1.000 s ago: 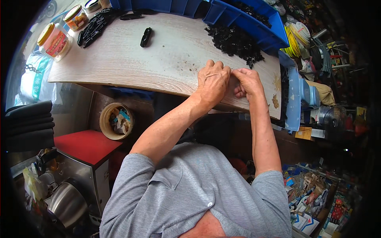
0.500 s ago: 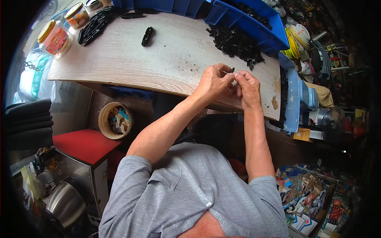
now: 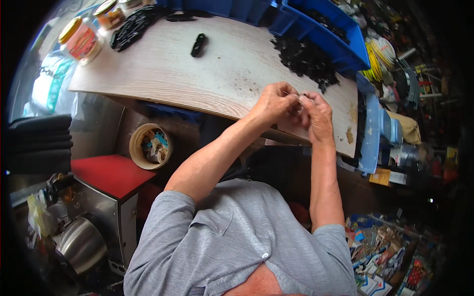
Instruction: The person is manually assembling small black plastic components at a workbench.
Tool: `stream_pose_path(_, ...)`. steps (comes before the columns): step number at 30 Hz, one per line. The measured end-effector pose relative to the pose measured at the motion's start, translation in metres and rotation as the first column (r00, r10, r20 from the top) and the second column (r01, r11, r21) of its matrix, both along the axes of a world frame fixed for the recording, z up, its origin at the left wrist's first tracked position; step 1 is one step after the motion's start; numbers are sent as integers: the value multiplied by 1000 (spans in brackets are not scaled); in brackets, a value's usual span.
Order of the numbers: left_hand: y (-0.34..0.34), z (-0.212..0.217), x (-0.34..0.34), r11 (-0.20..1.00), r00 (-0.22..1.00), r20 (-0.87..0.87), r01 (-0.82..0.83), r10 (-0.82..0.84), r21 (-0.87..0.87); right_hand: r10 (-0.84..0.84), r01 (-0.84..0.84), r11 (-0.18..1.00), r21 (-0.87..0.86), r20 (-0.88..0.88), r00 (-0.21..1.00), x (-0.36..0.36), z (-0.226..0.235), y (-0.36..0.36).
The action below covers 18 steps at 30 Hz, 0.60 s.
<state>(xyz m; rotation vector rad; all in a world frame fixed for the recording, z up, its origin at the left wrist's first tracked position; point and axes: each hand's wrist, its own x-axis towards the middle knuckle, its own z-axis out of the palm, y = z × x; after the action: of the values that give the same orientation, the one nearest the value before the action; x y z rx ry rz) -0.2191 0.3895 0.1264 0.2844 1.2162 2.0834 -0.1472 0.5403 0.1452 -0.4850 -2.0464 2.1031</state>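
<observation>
Close together above the table's front edge, my left hand (image 3: 275, 102) and my right hand (image 3: 318, 116) meet at the fingertips. Both are closed in a pinch. Between them is something small, mostly covered by the fingers; its kind cannot be made out. Just beyond my hands lies a pile of small black plastic parts (image 3: 307, 60) on the pale wood-grain table (image 3: 163, 69). A single oblong black piece (image 3: 198, 45) rests apart on the tabletop. More long black pieces (image 3: 136, 28) are heaped at the far left.
Blue bins (image 3: 340, 52) line the table's back, one with black parts inside. A lidded jar (image 3: 81, 43) stands at the left corner. Below are a waste bucket (image 3: 139, 157) and a red-topped cabinet (image 3: 111, 176). Cluttered goods (image 3: 390, 246) fill the lower right.
The whole view has shifted, so the table sits slightly further right. The small dark piece that showed at my fingertips is now mostly hidden; both hands stay together.
</observation>
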Motion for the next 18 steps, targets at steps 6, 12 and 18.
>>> stream_pose_path(6, -29, 5, 4, 813, 704, -687, -500, 182, -297, 61, -61, 991, -120, -7, 998, 6, -2, 1)
stream_pose_path(12, -125, -3, -95, -43, 256, -961, -966, -100, -253, 35, -46, 988, -147, -77, 996, 3, -4, -4)
stream_pose_path(18, -116, -10, -98, 259, 336, -940, -905, -56, -338, -60, 43, 984, -174, -95, 994, -1, -8, -5)
